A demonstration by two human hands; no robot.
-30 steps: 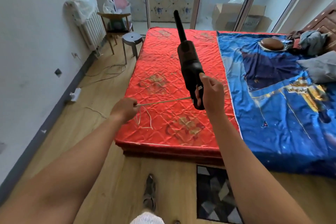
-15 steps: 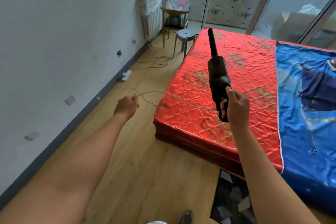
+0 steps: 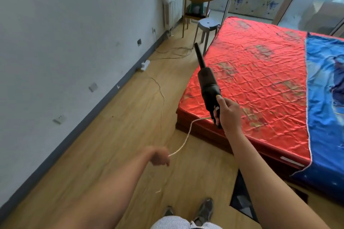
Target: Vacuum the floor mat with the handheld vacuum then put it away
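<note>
My right hand (image 3: 226,114) grips the handle of the black handheld vacuum (image 3: 208,87), which points up and away over the corner of the red mattress. A pale cord (image 3: 188,134) runs from the vacuum's base down to my left hand (image 3: 159,156), which holds it low over the wooden floor. The cord then trails across the floor toward a white power strip (image 3: 145,65) by the wall. A sliver of the dark patterned floor mat (image 3: 242,204) shows at the bottom right, mostly hidden by my right arm.
The red mattress (image 3: 260,80) with a blue cover (image 3: 327,98) fills the right side. A grey stool (image 3: 207,24), a wooden chair (image 3: 197,9) and a radiator (image 3: 173,9) stand at the far end by the wall. My shoes (image 3: 204,210) are on the wooden floor.
My view has turned left toward the wall. My left hand dropped lower and nearer with the cord, which now hangs slack. The vacuum stays upright in my right hand.
</note>
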